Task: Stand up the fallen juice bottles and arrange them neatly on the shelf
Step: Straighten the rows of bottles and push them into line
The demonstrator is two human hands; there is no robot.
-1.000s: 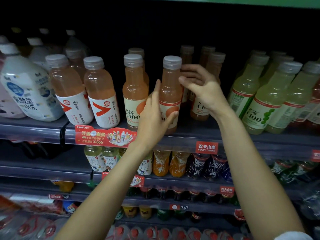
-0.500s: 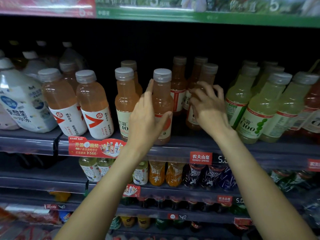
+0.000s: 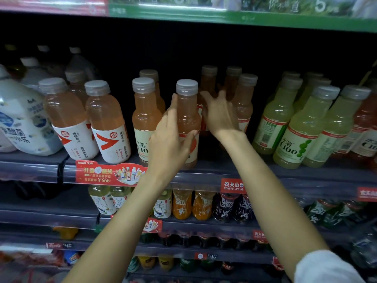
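Observation:
An upright orange juice bottle (image 3: 187, 111) with a grey cap stands at the front of the dark shelf (image 3: 204, 176). My left hand (image 3: 169, 141) wraps its lower half, thumb across the label. My right hand (image 3: 221, 115) reaches behind that bottle with fingers spread toward more orange bottles (image 3: 244, 103) standing further back; it holds nothing that I can see. A second orange bottle (image 3: 144, 119) stands just left of the gripped one.
Two white-labelled pink bottles (image 3: 106, 123) lean at the left beside a big white jug (image 3: 22, 123). Pale green bottles (image 3: 302, 129) lean at the right. Lower shelves carry tea and dark drink bottles (image 3: 181, 205). A green sign strip (image 3: 244, 17) runs overhead.
My right hand moved left and deeper behind the front bottle, its fingers spreading. My left hand stays on the front orange bottle. The view tilted upward.

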